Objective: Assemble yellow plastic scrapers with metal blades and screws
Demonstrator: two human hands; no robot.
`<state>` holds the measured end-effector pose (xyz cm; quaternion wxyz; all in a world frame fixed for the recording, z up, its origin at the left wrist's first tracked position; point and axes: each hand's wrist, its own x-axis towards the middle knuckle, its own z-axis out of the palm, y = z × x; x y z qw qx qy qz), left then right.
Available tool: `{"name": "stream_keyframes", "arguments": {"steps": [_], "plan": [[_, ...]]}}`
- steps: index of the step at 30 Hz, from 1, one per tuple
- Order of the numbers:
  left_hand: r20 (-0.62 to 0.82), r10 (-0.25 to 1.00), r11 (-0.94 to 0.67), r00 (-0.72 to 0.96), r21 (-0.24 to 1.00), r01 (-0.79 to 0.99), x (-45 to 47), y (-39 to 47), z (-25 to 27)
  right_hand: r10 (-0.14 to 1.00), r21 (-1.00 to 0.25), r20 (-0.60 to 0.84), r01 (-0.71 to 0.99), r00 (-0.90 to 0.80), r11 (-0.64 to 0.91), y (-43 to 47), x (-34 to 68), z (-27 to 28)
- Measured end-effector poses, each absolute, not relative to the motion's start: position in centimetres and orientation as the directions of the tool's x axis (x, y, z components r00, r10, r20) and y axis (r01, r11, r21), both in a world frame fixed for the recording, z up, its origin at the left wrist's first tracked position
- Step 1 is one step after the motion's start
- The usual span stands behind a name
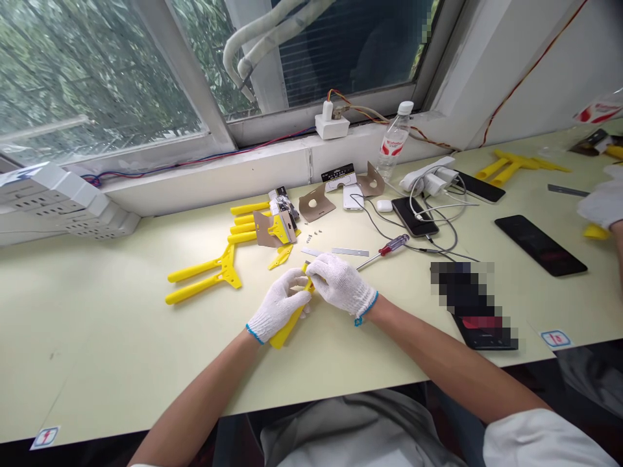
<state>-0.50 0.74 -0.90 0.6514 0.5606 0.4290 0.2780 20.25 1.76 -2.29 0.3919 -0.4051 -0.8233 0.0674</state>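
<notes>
My left hand [282,302], in a white knit glove, is closed around the handle of a yellow scraper [286,332], which is tilted with its head away from me. My right hand [337,280], gloved too, has its fingers pinched at the scraper's head; whatever is between the fingertips is hidden. Just beyond the hands lie flat metal blades [350,251], several small screws [310,238] and a loose yellow scraper part [280,257]. A screwdriver [382,251] with a clear and red handle rests right of my right hand.
Two yellow scrapers [202,280] lie at left, with more handles [249,220] and cardboard packaging [317,202] behind. Phones [540,245], cables and a power strip [428,174] occupy the right side. A water bottle [395,141] stands by the window. A co-worker's gloved hand [601,200] shows at far right.
</notes>
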Motion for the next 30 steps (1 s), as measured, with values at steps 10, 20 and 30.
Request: {"name": "stream_keyframes", "arguments": {"steps": [10, 20, 30], "plan": [[-0.23, 0.851, 0.191, 0.472, 0.973, 0.128, -0.4, 0.6, -0.8, 0.688, -0.305, 0.612, 0.687, -0.389, 0.659, 1.6, 20.4, -2.2], [-0.224, 0.868, 0.173, 0.442, 0.973, 0.154, -0.4, 0.4, -0.7, 0.655, -0.205, 0.675, 0.767, -0.339, 0.608, 0.7, 20.1, -1.2], [-0.163, 0.897, 0.095, 0.411, 0.979, 0.18, -0.3, 0.0, -1.1, 0.768, -0.46, 0.61, 0.703, -0.194, 0.543, 0.5, 19.7, -2.0]]}}
